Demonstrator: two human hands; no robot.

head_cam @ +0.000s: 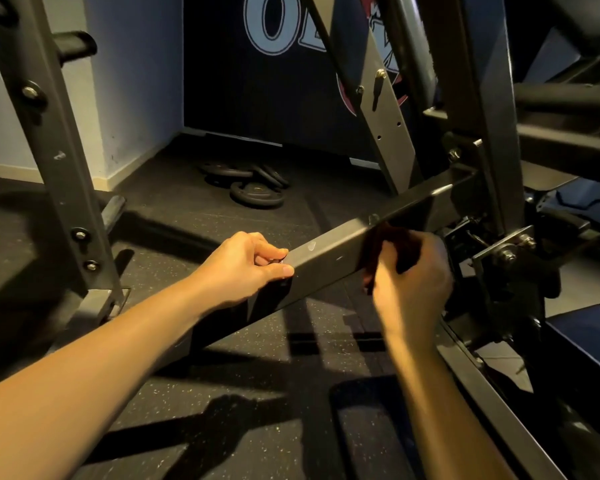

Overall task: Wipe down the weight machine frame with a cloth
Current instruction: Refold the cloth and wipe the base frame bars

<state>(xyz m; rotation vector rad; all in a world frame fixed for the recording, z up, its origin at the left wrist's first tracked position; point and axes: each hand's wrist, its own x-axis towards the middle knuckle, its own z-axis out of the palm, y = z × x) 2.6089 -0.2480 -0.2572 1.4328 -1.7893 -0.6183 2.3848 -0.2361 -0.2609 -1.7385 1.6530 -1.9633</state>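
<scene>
A black square steel beam [329, 258] of the weight machine frame slants from the lower left up to the right across the middle of the view. My left hand [243, 268] grips the beam near its lower part, thumb and fingertips curled on its top edge. My right hand [413, 275] holds a dark red cloth [385, 247] pressed against the near side of the beam, further up towards the machine's joint. Most of the cloth is hidden by my fingers and by shadow.
A black upright post [49, 140] with bolts stands at the left. Several weight plates [253, 185] lie on the speckled rubber floor [222, 375] behind the beam. Brackets and bolts [503, 251] crowd the right, with a blue pad [589, 341] below them.
</scene>
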